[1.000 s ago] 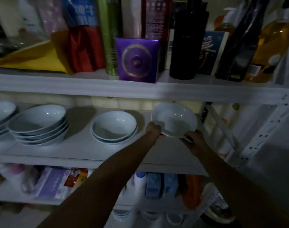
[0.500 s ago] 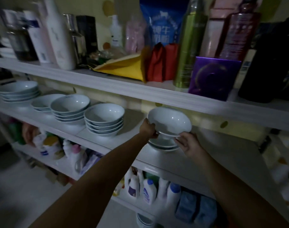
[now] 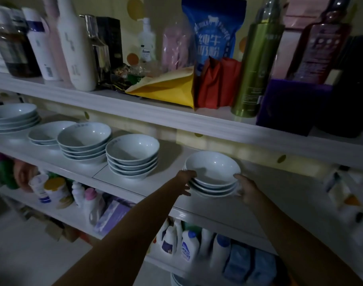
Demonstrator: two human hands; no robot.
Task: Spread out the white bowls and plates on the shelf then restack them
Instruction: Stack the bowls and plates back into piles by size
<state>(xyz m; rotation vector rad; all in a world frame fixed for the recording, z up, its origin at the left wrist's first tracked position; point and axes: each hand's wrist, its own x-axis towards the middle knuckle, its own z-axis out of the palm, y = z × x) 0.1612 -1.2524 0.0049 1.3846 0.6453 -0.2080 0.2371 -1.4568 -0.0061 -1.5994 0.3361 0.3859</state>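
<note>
A stack of three white bowls point(image 3: 212, 176) sits on the middle shelf point(image 3: 279, 195), right of centre. My left hand point(image 3: 185, 181) grips the stack's left rim and my right hand point(image 3: 245, 188) holds its right side; the top bowl is nested in the two below. Further left on the same shelf stand a stack of several bowls point(image 3: 133, 157), another bowl stack point(image 3: 84, 141), shallow plates point(image 3: 45, 134) and a plate stack point(image 3: 11, 118) at the far left.
The upper shelf point(image 3: 155, 112) hangs low over the bowls, crowded with bottles, a yellow envelope point(image 3: 166, 89) and a purple box point(image 3: 290, 104). Cleaning bottles point(image 3: 186, 244) fill the lower shelf. Another person's hand point(image 3: 24, 176) shows at the lower left.
The bowl held in both hands has moved left and come down onto the two bowls, making a stack of three. The view has swung left.
</note>
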